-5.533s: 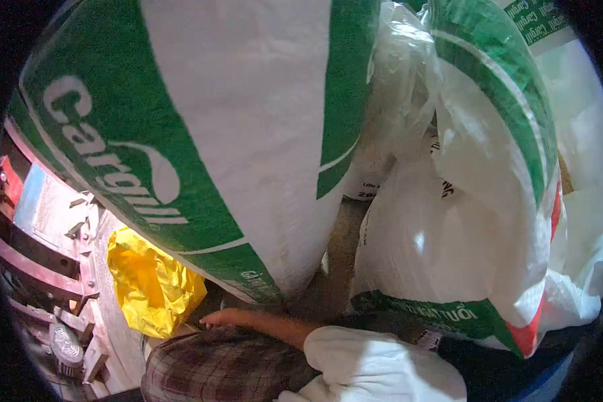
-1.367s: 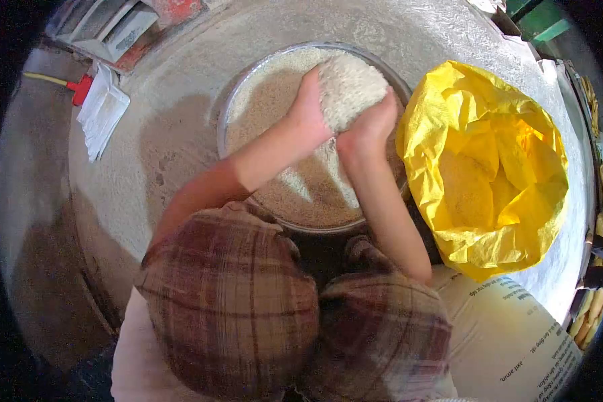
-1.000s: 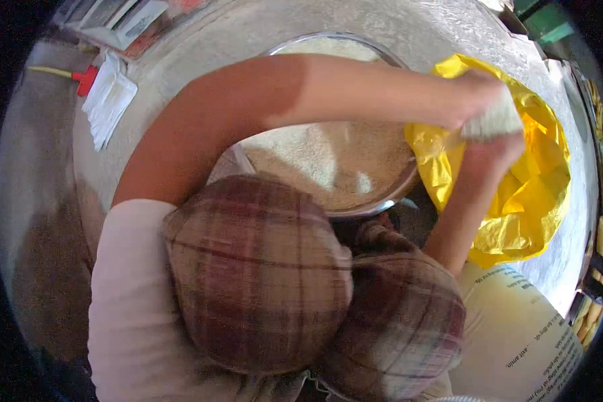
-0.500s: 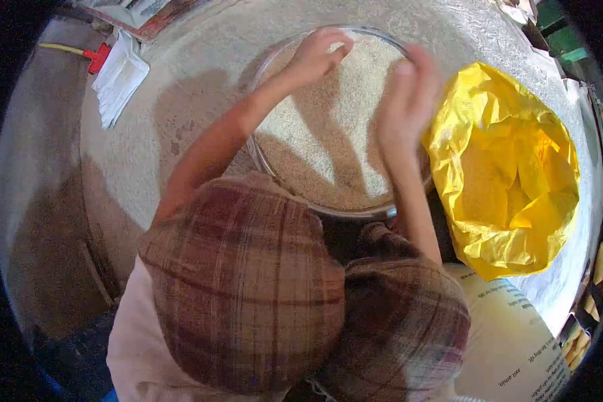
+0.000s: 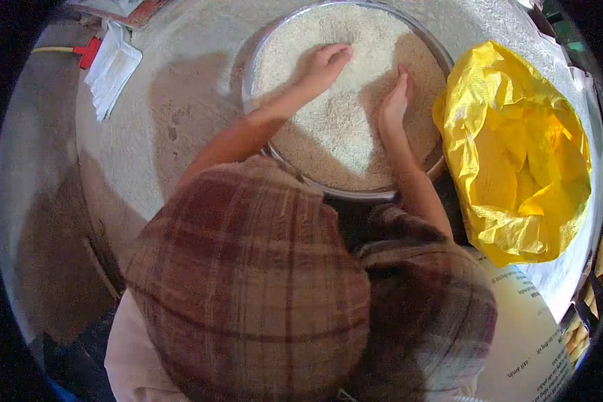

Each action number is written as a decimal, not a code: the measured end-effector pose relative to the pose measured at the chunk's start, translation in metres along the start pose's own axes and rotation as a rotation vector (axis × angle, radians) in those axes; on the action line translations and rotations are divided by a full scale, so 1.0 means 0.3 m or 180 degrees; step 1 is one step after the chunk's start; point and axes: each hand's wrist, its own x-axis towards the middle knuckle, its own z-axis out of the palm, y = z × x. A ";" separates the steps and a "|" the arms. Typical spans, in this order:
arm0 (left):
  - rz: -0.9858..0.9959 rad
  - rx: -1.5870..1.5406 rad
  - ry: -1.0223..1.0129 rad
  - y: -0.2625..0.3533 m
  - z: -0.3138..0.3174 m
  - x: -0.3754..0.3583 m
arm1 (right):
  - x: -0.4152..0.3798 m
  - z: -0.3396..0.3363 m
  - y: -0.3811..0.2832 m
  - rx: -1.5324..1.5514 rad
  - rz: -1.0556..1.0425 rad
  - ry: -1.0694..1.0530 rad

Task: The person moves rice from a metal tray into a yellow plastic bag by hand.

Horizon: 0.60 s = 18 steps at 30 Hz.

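A round metal tray (image 5: 247,87) holds a wide layer of pale grain (image 5: 345,117) that looks like rice. Over the upper middle of it is my left hand (image 5: 325,67), loosely curved, thumb and fingers a little apart, with nothing seen in it. Facing it from the right side of the tray, my right hand (image 5: 395,106) rests at the grain, fingers stretched away from me and thumb apart. Whether the fingertips are sunk in the grain is hard to see. Close to the right of the tray stands an open yellow woven bag (image 5: 472,147), apparently with some grain inside.
Plaid cloth (image 5: 248,268) covers the lower middle. A printed pale sack (image 5: 522,321) lies at lower right. At upper left are folded white papers (image 5: 114,67) and a red plug (image 5: 87,52) on a yellow cord. The tray stands on a concrete floor (image 5: 147,154).
Both hands have come lower in the view, the right one down from above the tray's right rim to the grain. The view has shifted, so the tray sits higher.
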 end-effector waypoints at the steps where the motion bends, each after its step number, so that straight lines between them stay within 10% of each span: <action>1: -0.0427 -0.0605 0.0054 -0.015 0.031 -0.009 | 0.001 -0.002 -0.005 0.0132 0.0115 0.0043; 4: -0.1024 -0.1703 0.0180 -0.040 0.103 -0.017 | -0.064 0.042 -0.142 0.2438 0.1597 -0.0004; 6: -0.1942 -0.4196 -0.0503 -0.023 0.111 -0.018 | -0.075 0.062 -0.144 0.2661 0.1720 -0.0023; 18: -0.1750 -0.4704 0.0099 0.250 0.057 0.027 | -0.011 0.073 -0.408 0.3386 0.2023 0.0012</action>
